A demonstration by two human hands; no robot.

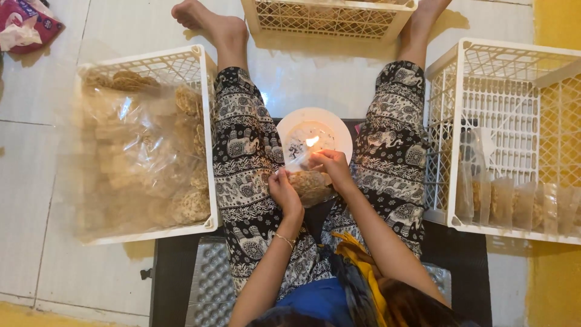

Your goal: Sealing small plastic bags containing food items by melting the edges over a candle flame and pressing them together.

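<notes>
Left hand (283,192) closed on the near end of a small clear bag of crackers (307,184); right hand (330,168) pinches the bag's top edge, held just beside a candle flame (312,141). Flame stands on a white plate (339,130) on the floor between the patterned trouser legs (242,163). White crate (203,66) at left holds loose crackers in plastic; white crate (460,121) at right holds filled bags in a row.
</notes>
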